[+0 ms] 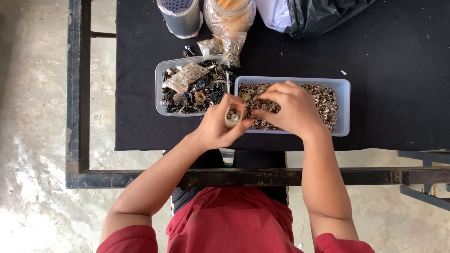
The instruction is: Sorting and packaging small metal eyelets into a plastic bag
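My left hand grips a small clear plastic bag with a few metal rings inside, held at the left end of a clear rectangular tub. The tub is filled with small brass-coloured metal rings. My right hand reaches over the tub, fingers pinched on a small round ring just above the bag's mouth.
A second clear tub of dark metal hardware and a filled bag sits left. Small filled bags, a taped cylinder, a jar and a black plastic bag lie at the back of the black-covered table. A metal frame borders it.
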